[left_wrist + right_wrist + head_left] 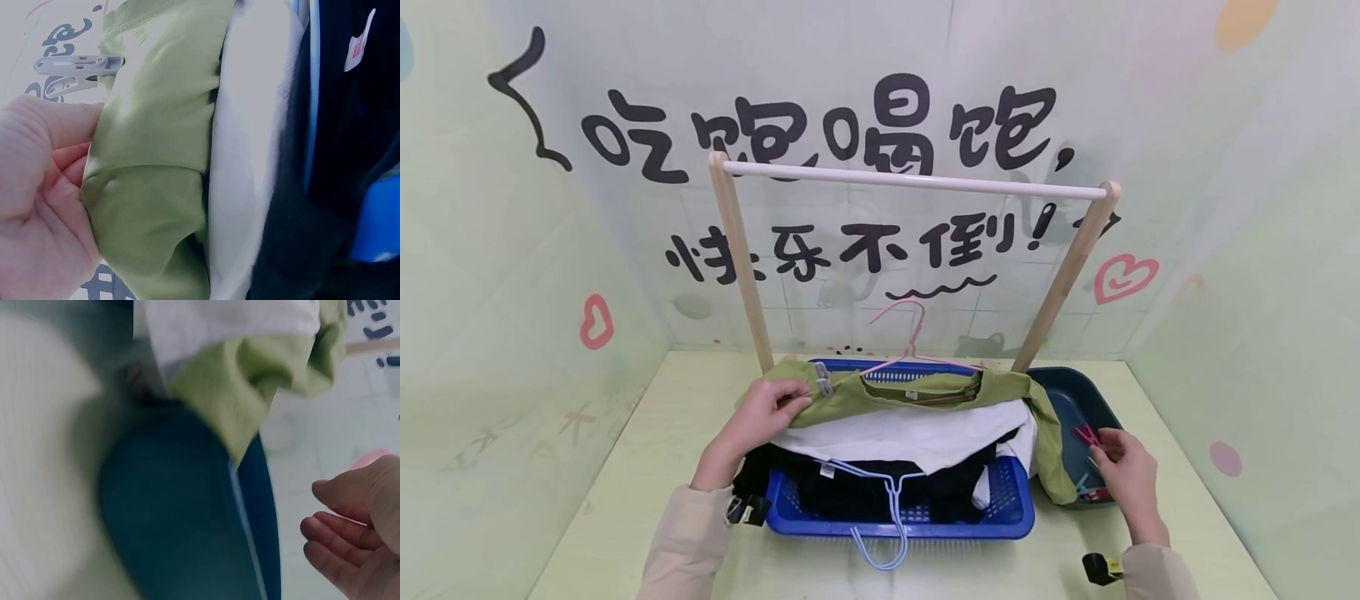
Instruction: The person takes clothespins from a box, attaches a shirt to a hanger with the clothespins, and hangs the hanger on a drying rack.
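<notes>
My left hand pinches the edge of a green garment at its left shoulder, beside a grey clothespin clipped onto it. In the left wrist view the thumb lies against the green cloth. A pink hanger stands in the garment's neck. My right hand is over the dark teal tray, near a red clothespin that meets its fingertips in the head view. In the right wrist view its thumb and fingers are loosely bent and apart, with nothing between them.
Under the green garment are a white garment and black clothing with a light blue hanger, over a blue basket. Behind rises a rack with a white bar and wooden legs. More clothespins lie in the tray.
</notes>
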Demonstrator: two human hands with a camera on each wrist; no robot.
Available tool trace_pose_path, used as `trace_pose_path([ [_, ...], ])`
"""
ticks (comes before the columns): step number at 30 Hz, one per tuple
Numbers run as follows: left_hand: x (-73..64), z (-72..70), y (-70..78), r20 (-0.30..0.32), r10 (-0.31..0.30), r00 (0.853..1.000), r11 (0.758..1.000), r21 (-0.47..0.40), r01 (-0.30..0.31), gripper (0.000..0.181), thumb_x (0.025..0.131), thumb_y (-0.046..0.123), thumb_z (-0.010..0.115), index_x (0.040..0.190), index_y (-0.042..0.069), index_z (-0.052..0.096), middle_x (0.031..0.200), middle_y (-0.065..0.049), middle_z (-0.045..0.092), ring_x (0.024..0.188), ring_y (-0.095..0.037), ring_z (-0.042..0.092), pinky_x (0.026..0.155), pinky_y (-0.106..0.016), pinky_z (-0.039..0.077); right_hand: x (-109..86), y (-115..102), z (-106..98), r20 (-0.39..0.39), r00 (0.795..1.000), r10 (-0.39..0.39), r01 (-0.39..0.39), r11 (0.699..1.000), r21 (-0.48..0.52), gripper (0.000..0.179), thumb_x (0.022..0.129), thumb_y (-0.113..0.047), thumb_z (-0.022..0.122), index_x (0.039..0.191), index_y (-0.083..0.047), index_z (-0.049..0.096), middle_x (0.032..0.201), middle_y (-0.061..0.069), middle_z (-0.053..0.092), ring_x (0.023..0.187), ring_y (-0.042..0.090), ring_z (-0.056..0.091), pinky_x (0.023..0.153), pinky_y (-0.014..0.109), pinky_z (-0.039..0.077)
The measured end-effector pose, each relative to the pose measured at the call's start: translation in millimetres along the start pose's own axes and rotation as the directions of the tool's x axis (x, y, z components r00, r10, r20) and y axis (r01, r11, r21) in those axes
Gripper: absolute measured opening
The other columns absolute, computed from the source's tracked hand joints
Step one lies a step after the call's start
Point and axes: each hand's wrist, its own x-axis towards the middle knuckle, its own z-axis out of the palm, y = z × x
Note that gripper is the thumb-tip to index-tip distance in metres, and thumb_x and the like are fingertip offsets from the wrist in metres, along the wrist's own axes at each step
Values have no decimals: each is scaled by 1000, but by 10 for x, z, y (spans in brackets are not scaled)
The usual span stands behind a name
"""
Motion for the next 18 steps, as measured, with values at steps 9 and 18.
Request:
trace_pose_path([
  [9,-15,-19,-2,2,-8,1000,1000,0,8,5,82,-5,65,83,-3,69,73,-5,64,57,-3,43,49,-22,41,124,258,-5,210,972,105,-75,987,-145,31,81,1,61,106,19,55,89,32,61,81,43,59,70,53,49],
  [18,-19,-13,-15,5,-7,1000,1000,-5,7,4,82,-5,66,82,-3,69,73,-4,64,57,-3,44,50,-22,41,240,376,68,313,933,181,-92,956,-277,32,78,-5,62,99,19,57,84,29,62,67,32,59,61,47,49],
])
